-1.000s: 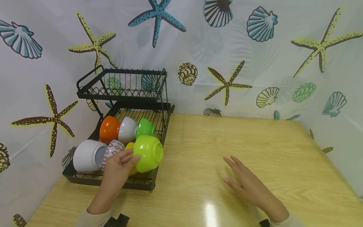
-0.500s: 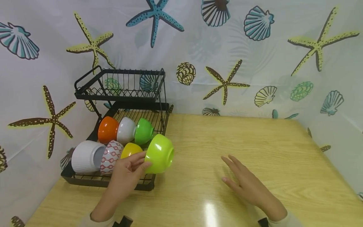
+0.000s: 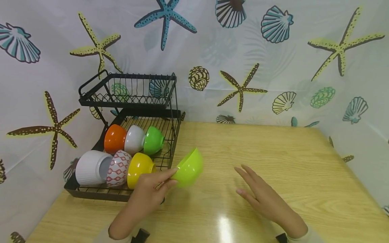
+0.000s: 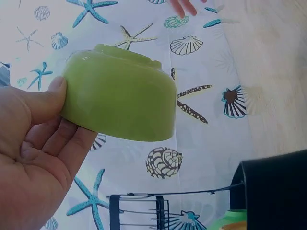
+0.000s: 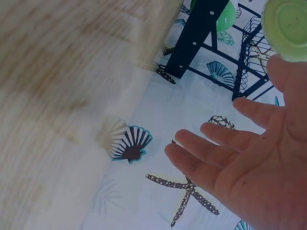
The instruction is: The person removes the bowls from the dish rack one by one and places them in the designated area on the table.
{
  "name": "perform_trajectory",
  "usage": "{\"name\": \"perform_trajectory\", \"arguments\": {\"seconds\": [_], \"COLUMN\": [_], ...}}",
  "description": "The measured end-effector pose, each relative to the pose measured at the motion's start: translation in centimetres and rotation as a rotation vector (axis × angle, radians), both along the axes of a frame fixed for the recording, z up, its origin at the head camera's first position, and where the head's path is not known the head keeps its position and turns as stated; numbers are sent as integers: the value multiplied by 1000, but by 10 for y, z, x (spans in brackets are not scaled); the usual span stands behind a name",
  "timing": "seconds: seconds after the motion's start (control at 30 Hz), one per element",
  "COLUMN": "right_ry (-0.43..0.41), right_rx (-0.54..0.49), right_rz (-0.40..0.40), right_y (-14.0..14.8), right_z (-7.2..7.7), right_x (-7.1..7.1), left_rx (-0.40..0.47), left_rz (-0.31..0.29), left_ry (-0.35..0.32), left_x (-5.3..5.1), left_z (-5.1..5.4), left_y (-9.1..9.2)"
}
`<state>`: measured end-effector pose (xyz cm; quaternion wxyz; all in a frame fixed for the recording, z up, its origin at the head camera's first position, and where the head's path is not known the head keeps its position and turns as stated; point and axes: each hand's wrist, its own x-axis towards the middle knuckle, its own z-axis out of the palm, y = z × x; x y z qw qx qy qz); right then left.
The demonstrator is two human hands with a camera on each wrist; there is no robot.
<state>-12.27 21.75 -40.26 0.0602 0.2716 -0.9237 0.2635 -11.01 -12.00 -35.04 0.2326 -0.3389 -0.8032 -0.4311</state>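
Note:
My left hand (image 3: 149, 190) pinches the rim of a lime-green bowl (image 3: 189, 168), held tilted just right of the rack's front corner. In the left wrist view the thumb and fingers of the left hand (image 4: 38, 143) grip one edge of the bowl (image 4: 120, 96). My right hand (image 3: 267, 200) is over the table on the right, fingers extended, touching nothing. The right wrist view shows the right hand (image 5: 249, 158) with spread fingers, and the bowl (image 5: 290, 26) at the upper right.
A black two-tier rack (image 3: 100, 195) stands at the left. Its lower tier holds an orange bowl (image 3: 114, 139), white bowls (image 3: 88, 167), a green bowl (image 3: 153, 140), a red-patterned bowl (image 3: 118, 168) and a yellow bowl (image 3: 138, 168). A patterned cloth (image 3: 200, 40) hangs behind the wooden table (image 3: 258, 148).
My left hand has carried the lime-green bowl right, away from the rack, and the bowl has turned in the grip. The yellow bowl shows more fully now. The right hand has hardly moved.

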Motion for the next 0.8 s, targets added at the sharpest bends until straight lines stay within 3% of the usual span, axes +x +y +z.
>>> {"name": "perform_trajectory", "arguments": {"seconds": [0.13,0.37,0.57,0.8], "right_ry": [13,61,120,221], "right_rx": [9,-17,-19,-3], "right_rz": [-2,-19,34,114], "right_y": [-1,0,4,4], "right_z": [1,7,12,19], "right_x": [1,2,2,6], "left_rx": [-61,-94,-245,-372], "left_rz": [-52,-167,-141,-170], "left_ry": [101,195,250,365], "left_x": [-1,2,11,12], "left_z": [1,3,5,2], "left_y": [8,22,30,39]}}
